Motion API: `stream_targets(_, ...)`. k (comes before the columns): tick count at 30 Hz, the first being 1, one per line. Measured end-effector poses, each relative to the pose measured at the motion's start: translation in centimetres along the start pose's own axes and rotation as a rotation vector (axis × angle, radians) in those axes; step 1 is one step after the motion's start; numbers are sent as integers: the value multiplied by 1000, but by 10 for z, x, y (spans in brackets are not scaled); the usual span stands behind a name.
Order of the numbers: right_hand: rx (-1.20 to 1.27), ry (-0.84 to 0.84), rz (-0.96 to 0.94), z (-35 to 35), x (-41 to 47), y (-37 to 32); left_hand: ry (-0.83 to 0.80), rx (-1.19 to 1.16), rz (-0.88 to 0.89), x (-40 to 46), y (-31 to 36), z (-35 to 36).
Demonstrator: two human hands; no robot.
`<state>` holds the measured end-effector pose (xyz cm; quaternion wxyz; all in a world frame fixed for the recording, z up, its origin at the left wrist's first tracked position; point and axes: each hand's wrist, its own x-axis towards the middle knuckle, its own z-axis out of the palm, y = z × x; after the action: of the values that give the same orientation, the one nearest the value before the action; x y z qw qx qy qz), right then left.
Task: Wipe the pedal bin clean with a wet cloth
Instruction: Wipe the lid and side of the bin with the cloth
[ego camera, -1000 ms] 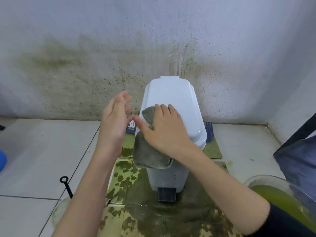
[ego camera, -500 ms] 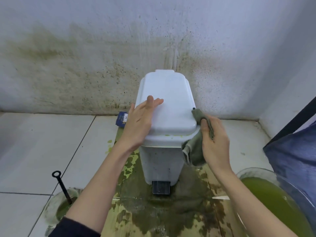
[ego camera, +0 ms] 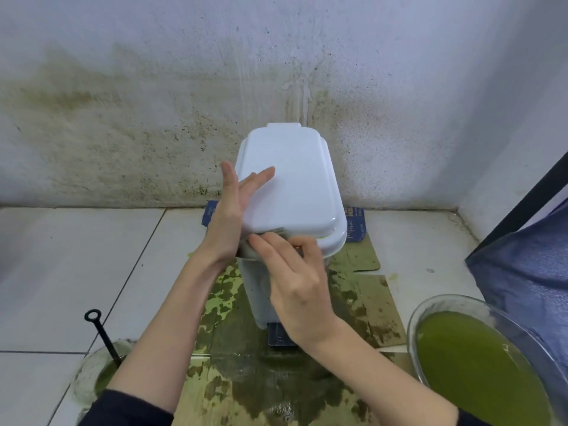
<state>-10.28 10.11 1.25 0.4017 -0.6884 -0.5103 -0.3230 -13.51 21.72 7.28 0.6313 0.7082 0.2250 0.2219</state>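
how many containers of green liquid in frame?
2. A glass bowl at lower right beside the pedal bin; a smaller container at lower left with a black handle, partly hidden by the left arm.

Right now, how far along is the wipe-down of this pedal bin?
Done, seemingly: the lid top looks white and free of smears. In hand: the right hand presses the grey cloth along the lid's front rim, with the left hand steadying the lid's side. Left: the rim keeps a green fleck; the bin's front wall below looks unwiped.

Stained white wall (ego camera: pixel 153 118) meets pale tiled floor (ego camera: pixel 76 256).
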Motion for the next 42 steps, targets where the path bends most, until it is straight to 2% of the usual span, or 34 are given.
stream_targets(3,-9,-60,8,-9,-7,8,-16,21,-14,0,-1,-3)
stream_targets(9,-127,48,183,-33,-20,27,-1,113,28,-1,-3,-1)
stream_targets(15,-41,-128,40,6,-8,-2,41,186,82,4,-6,-2)
stream_targets(19,-57,-14,94,-28,-22,25,93,247,71,3,-11,-1)
stream_targets(22,-93,-5,241,-45,-25,48,153,362,98,0,-11,5)
stream_targets(24,8,-9,418,-50,-13,55,178,380,117,-1,-9,7)
stream_targets(27,291,-141,662,-50,29,74,193,384,121,-2,-6,8)
stream_targets(29,363,-255,749,-42,61,101,181,401,134,-2,-3,8)
stream_targets(32,326,-376,781,-22,94,131,171,406,171,-3,-3,8)
stream_targets(35,379,-350,816,-21,90,130,187,404,181,0,-7,8)
stream_targets(39,488,-325,781,-67,45,92,190,385,188,1,-10,8)
stream_targets(42,521,-268,829,-76,34,81,178,367,188,2,-11,7)
